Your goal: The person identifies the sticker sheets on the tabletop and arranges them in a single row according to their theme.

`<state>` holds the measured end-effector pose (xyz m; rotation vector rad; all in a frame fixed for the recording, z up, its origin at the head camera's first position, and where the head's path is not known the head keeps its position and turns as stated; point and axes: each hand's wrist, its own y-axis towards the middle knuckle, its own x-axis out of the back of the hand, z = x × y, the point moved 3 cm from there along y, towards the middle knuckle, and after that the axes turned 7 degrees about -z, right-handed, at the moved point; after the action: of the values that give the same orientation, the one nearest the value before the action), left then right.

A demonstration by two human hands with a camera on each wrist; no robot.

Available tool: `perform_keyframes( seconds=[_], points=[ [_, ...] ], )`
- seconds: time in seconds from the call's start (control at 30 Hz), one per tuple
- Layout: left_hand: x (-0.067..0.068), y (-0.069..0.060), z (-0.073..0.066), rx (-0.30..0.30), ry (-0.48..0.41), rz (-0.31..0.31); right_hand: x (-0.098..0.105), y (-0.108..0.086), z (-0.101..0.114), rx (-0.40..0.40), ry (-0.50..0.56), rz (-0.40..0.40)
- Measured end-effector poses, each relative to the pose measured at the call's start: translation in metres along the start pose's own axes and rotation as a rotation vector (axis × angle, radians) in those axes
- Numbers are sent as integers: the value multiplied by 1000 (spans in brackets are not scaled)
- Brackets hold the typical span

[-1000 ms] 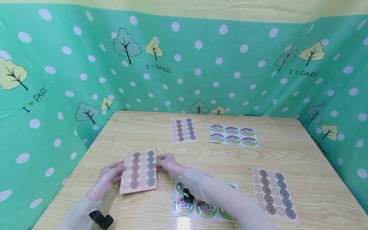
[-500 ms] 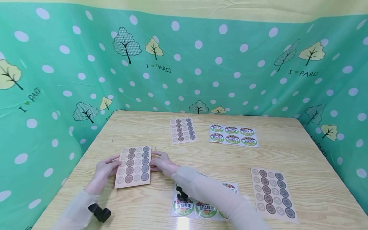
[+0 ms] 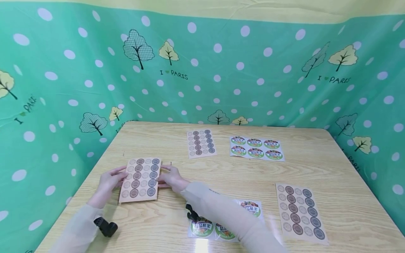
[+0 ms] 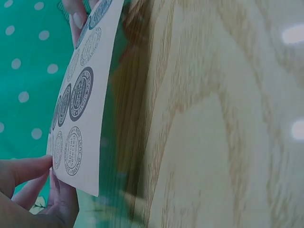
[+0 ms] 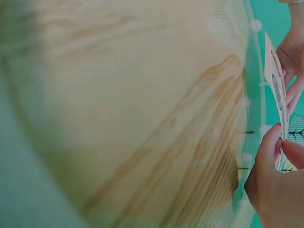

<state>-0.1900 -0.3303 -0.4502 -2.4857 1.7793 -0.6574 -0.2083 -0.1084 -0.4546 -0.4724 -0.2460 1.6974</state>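
Observation:
Between both hands is a brown sticker sheet [image 3: 140,180] with columns of round labels, at the left of the table. My left hand [image 3: 109,181] pinches its left edge, thumb on the printed face and fingers behind. At the opposite edge my right hand [image 3: 172,178] pinches it too. In the left wrist view the sheet [image 4: 78,109] stands tilted above the table, its lower edge apart from the wood. The right wrist view shows the sheet [image 5: 275,78] nearly edge-on, with the right thumb and fingers [image 5: 270,142] on its near edge.
On the wooden table [image 3: 221,179] lie a brown label sheet [image 3: 201,143] at the back, a fruit sticker sheet [image 3: 257,148] beside it, and another brown sheet [image 3: 301,212] at right. A second fruit sticker sheet [image 3: 202,230] lies partly under my right forearm. A green dotted curtain [image 3: 202,70] surrounds the table.
Both hands have moved left and slightly away from me, carrying the brown sticker sheet with them. The other sheets have stayed where they were.

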Motion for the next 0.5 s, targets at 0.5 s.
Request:
perform_keyframes(
  seconds=[0.5],
  points=[
    [17, 7, -7, -2, 120, 58, -24, 0, -7, -4, 48, 10]
  ],
)
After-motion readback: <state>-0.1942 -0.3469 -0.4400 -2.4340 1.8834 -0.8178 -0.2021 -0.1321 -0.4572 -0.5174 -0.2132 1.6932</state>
